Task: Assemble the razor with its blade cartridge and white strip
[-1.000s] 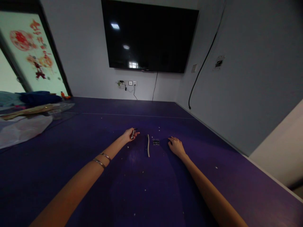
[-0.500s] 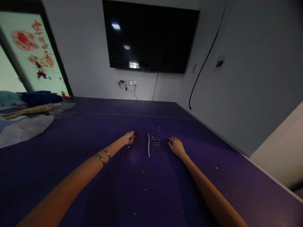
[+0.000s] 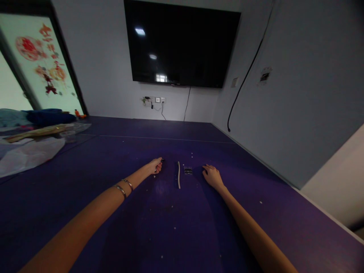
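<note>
Grips a dark object in the closed left hand, left of a pale strip; probably light and stiff, best held around its body. Rests the open right hand palm-down.

The left grip mostly hides a small dark object.

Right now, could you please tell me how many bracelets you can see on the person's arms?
2, both on the left forearm: the first bracelet nearer the left hand, the second bracelet just behind it. Any beyond the picture's edge would be hidden.
</note>
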Motion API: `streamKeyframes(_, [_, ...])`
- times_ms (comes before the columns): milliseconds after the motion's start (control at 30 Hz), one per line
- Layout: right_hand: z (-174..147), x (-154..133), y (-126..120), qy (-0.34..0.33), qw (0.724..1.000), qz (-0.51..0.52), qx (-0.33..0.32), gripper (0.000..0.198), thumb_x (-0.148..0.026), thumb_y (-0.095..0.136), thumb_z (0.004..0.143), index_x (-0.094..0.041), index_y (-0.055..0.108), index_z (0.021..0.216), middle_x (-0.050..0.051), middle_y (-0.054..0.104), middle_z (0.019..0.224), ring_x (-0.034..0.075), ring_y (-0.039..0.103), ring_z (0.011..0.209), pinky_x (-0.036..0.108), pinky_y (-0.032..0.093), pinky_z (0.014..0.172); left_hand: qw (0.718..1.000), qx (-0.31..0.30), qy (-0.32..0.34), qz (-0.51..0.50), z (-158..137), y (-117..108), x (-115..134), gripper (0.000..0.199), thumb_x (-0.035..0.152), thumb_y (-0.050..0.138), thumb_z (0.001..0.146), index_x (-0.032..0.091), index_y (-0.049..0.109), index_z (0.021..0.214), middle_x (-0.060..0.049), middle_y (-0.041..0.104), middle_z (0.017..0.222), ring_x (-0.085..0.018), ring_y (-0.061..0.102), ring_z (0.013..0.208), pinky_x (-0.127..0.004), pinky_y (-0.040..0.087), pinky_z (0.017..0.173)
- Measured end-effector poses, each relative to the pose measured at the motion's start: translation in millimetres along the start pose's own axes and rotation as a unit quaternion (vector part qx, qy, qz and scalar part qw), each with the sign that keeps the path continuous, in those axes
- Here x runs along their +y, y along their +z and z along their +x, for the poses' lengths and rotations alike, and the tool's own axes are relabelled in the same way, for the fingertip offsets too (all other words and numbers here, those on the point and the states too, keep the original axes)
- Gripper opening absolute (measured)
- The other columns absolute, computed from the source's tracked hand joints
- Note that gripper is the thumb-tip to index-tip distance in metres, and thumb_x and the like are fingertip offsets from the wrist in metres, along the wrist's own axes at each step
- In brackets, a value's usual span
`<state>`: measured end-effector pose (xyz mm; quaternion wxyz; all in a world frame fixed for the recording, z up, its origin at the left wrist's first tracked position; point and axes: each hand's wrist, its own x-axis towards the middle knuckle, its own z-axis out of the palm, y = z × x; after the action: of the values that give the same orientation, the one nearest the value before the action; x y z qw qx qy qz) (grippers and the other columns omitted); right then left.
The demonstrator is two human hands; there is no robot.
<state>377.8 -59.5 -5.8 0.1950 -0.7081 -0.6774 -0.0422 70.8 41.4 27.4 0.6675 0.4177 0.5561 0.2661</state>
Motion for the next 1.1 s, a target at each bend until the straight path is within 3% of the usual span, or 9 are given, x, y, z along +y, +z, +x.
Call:
streamKeyframes(200, [0,0,1,0.001,1.000,-0.001,-0.001,0.041,-0.028,0.037,0.085,-0.017,0.057,0.118,0.010,0.052,0.127,0.023,0.043,0.120,0.036,0.031,0.098,0.999,0.022,-0.036,-0.014,3,-1,1,0.039,0.045,0.033,0.088,0.020,0.035,0.058,0.007,0.028,0.036,-0.006,0.024,0.026,-0.015,0.014,0.029])
streamKeyframes(500, [0,-1,-2,-0.004,1.000,-0.001,-0.003,0.040,-0.027,0.038,0.085,-0.017,0.058,0.118,0.011,0.053,0.127,0.023,0.043,0.119,0.036,0.031,0.098,0.999,0.050,-0.005,0.017,-1,3,2,0.038,0.042,0.034,0.088,0.020,0.036,0.058,0.007,0.027,0.035,-0.006,0.024,0.025,-0.015,0.013,0.030])
streamKeyframes(800, [-2,-3,-3,-0.001,1.000,-0.003,0.001,0.040,-0.026,0.038,0.085,-0.017,0.057,0.118,0.011,0.052,0.127,0.023,0.043,0.119,0.036,0.032,0.097,0.974,0.101,0.179,0.095,-15,22,10,0.039,0.045,0.033,0.087,0.018,0.046,0.063,0.007,0.030,0.031,-0.007,0.027,0.024,-0.018,0.016,0.031])
streamKeyframes(967, [-2,-3,-2,-0.005,1.000,-0.007,0.003,0.040,-0.026,0.037,0.085,-0.016,0.058,0.118,0.010,0.053,0.127,0.024,0.043,0.119,0.036,0.032,0.097,0.958,0.045,0.255,0.124,-28,35,17,0.036,0.039,0.035,0.086,0.016,0.053,0.066,0.006,0.037,0.034,-0.007,0.032,0.026,-0.019,0.021,0.031])
streamKeyframes(1100, [-2,-3,-3,-0.004,1.000,-0.006,0.004,0.040,-0.026,0.037,0.085,-0.017,0.058,0.117,0.010,0.053,0.127,0.024,0.043,0.119,0.036,0.032,0.098,0.951,-0.009,0.277,0.139,-37,46,14,0.026,0.029,0.037,0.084,0.016,0.055,0.071,0.005,0.044,0.040,-0.007,0.037,0.029,-0.018,0.024,0.032])
